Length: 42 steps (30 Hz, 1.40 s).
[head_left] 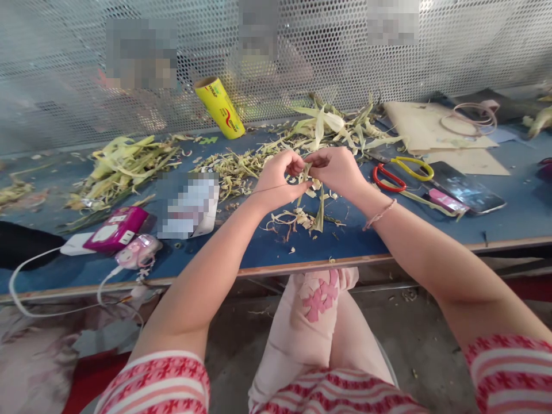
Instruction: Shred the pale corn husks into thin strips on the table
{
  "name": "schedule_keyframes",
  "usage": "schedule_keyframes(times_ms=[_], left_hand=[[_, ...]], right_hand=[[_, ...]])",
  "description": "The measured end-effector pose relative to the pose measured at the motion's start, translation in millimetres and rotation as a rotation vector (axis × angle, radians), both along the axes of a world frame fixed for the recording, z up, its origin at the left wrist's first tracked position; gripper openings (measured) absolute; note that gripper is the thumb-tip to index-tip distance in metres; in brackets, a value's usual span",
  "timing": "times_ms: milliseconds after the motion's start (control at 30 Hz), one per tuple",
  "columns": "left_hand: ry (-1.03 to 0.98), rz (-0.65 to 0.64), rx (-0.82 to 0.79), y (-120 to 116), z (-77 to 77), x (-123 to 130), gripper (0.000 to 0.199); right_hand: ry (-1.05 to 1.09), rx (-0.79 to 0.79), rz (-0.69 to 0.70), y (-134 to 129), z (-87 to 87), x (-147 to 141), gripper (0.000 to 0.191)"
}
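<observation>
Both hands meet above the middle of the blue table (302, 250). My left hand (280, 178) has its fingers curled and thumb pointing right, pinching a pale green husk strip (306, 172). From the other side, my right hand (334, 169) closes its fingertips on the upper part of that strip. A longer green strip (319, 213) hangs or lies just below the right hand. Small pale scraps (302, 218) are scattered under the hands. Behind them spreads a heap of husk pieces (241, 167), with wider leaves (323, 123) on top.
Left: a husk bundle (123, 167), a phone (207, 201), a magenta box (116, 229) and white cable (26, 310). Behind: a yellow tube (219, 108) and mesh panel (345, 57). Right: red-and-yellow scissors (389, 177), a dark phone (466, 187) and cardboard (431, 126).
</observation>
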<state>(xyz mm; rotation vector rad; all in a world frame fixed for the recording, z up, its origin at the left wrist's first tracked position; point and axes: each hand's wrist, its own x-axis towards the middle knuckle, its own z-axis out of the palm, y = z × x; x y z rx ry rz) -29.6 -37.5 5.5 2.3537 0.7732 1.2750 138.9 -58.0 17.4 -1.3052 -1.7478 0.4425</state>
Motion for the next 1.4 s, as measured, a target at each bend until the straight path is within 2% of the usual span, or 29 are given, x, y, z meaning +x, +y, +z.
schedule_keyframes(times_ms=[433, 700, 800, 933, 1100, 1400], left_hand=[[0.019, 0.051, -0.026, 10, -2.1, -2, 0.016], [-0.150, 0.066, -0.189, 22, -12.1, -1, 0.015], [-0.143, 0.041, -0.217, 24, -11.6, -4, 0.013], [-0.009, -0.025, -0.139, 20, -3.7, -10, 0.016], [0.150, 0.021, 0.004, 15, 5.0, -14, 0.010], [0.185, 0.008, 0.137, 14, 3.7, -11, 0.015]], right_hand=[[-0.017, -0.047, 0.000, 1, -1.1, 1, 0.023], [0.055, -0.082, 0.042, 7, -5.0, 4, 0.021], [0.082, -0.089, 0.056, 7, -4.8, 5, 0.020], [0.107, -0.108, 0.057, 7, -3.8, 4, 0.021], [0.169, -0.185, 0.058, 8, -3.6, 3, 0.024], [0.196, -0.157, 0.099, 13, -8.2, 7, 0.024]])
